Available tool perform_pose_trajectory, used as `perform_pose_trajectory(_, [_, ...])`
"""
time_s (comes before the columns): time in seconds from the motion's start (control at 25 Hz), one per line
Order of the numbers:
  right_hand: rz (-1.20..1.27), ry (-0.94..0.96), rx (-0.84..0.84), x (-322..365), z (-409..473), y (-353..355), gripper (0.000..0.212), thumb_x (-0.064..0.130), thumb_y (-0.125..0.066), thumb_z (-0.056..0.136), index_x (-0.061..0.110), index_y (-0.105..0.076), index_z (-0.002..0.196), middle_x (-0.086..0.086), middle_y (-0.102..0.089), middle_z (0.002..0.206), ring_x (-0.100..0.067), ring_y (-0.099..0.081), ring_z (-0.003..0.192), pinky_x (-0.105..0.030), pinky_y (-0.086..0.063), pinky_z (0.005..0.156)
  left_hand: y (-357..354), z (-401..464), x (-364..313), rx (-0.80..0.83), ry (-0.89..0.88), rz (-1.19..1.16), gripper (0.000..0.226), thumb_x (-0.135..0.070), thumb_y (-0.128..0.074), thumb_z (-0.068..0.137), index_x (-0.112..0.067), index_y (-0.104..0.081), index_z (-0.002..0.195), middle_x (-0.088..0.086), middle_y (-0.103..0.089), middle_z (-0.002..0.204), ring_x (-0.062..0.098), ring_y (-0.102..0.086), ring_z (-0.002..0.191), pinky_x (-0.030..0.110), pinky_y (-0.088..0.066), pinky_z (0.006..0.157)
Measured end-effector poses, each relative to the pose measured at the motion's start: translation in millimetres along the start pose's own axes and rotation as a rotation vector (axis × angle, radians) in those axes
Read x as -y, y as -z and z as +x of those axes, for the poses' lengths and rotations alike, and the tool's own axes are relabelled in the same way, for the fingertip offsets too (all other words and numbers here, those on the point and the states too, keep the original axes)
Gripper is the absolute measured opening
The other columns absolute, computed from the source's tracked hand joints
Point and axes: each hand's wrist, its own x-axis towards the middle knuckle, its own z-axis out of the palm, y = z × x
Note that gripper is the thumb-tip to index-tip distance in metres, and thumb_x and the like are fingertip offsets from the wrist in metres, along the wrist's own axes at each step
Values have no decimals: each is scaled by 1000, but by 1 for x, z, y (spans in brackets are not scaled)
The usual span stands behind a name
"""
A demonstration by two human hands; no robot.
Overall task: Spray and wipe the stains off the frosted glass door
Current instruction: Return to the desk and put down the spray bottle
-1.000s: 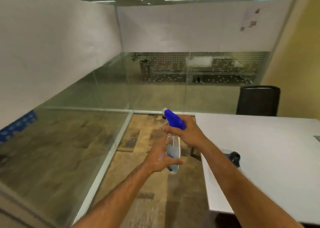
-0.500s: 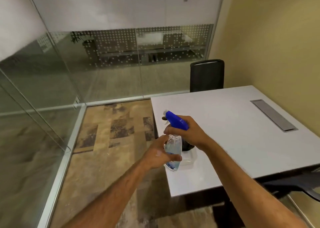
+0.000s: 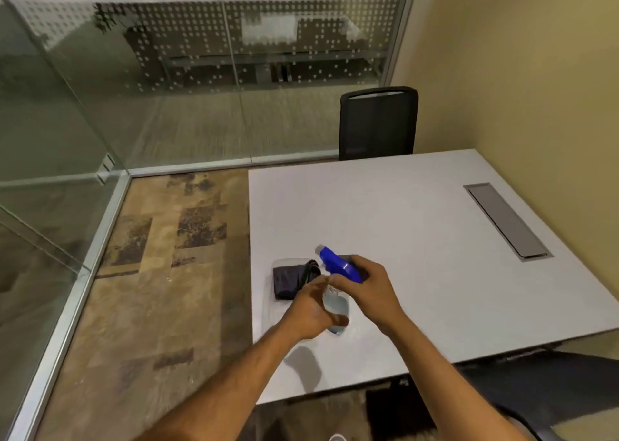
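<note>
Blue-topped clear spray bottle (image 3: pixel 336 284), perhaps tilted

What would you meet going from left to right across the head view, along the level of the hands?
Glass wall → patchy carpet → dark cloth → spray bottle → metal slot in the table → yellow wall.

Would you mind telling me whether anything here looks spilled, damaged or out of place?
Nothing stands out. Both hands, left and right, hold the clear spray bottle with the blue trigger head above the white table; the dark folded cloth lies neatly in its clear tray.
</note>
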Motion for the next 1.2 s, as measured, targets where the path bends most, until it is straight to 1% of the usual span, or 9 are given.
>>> perform_pose_trajectory(0.08, [-15, -16, -44, -23, 5, 16, 29, 16, -79, 84, 38, -77, 102, 13, -78, 96, -8, -72, 90, -16, -53, 75, -16, 22, 7, 37, 42, 27, 64, -28, -92, 62, -42, -63, 117, -12, -72, 113, 11, -70, 108, 43, -62, 95])
perform_pose_trajectory(0.2, [-24, -59, -89, -59, 8, 31, 34, 10, -74, 89, 38, -76, 108, 18, -78, 99, -3, -72, 93, -11, -51, 78, -41, 56, 16, 114, 56, 83, 47, -19, -88, 70, -32, -66, 110, -7, -74, 106, 14, -72, 101, 41, -62, 93])
perform_pose_trajectory(0.32, [-18, -95, -129, -89, 14, 40, 32, 9, -70, 93, 29, -75, 117, 17, -78, 104, -3, -73, 98, -10, -52, 81, -62, 83, 24, 167, 76, 93, 43, -20, -87, 76, -23, -68, 114, -6, -73, 106, 12, -71, 98, 28, -61, 83])
perform_pose_trajectory(0.4, [-13, -132, -143, -104, 21, 45, 33, 8, -69, 94, 32, -75, 115, 15, -78, 105, -5, -73, 99, -12, -53, 82, -73, 97, 33, 194, 99, 92, 45, -19, -87, 78, -22, -68, 118, -5, -73, 108, 10, -70, 99, 18, -56, 79])
perform_pose_trajectory(0.56, [-50, -168, -140, -126, 30, 51, 40, 6, -65, 96, 44, -70, 109, 23, -75, 104, -4, -71, 100, -11, -52, 83, -90, 115, 50, 226, 141, 116, 51, -16, -87, 77, -20, -66, 123, -2, -71, 114, 18, -68, 108, 33, -56, 95])
perform_pose_trajectory(0.68, [-91, -190, -120, -142, 31, 53, 35, 9, -64, 98, 38, -71, 115, 19, -76, 107, -5, -70, 104, -12, -52, 88, -98, 121, 61, 252, 188, 111, 51, -18, -87, 81, -18, -65, 127, 0, -71, 119, 19, -67, 114, 36, -55, 100])
perform_pose_trajectory(0.88, [-98, -222, -163, -155, 30, 50, 29, 11, -64, 98, 29, -74, 119, 15, -76, 111, -4, -70, 105, -13, -53, 90, -102, 128, 68, 262, 217, 88, 40, -18, -86, 86, -14, -69, 122, 5, -74, 111, 26, -72, 104, 47, -59, 100])
perform_pose_trajectory(1.0, [-106, -250, -205, -153, 33, 46, 32, 9, -67, 94, 33, -74, 113, 22, -75, 104, -2, -69, 102, -11, -53, 85, -99, 129, 69, 302, 201, 80, 45, -17, -84, 89, -12, -67, 130, 10, -74, 120, 28, -71, 111, 49, -57, 105])
perform_pose_trajectory(1.2, [-167, -254, -153, -138, 35, 42, 30, 12, -69, 91, 29, -75, 115, 18, -75, 108, 0, -69, 103, -13, -53, 85, -87, 122, 68, 322, 157, 130, 46, -23, -80, 94, -15, -66, 137, 8, -74, 128, 26, -70, 116, 44, -54, 108])
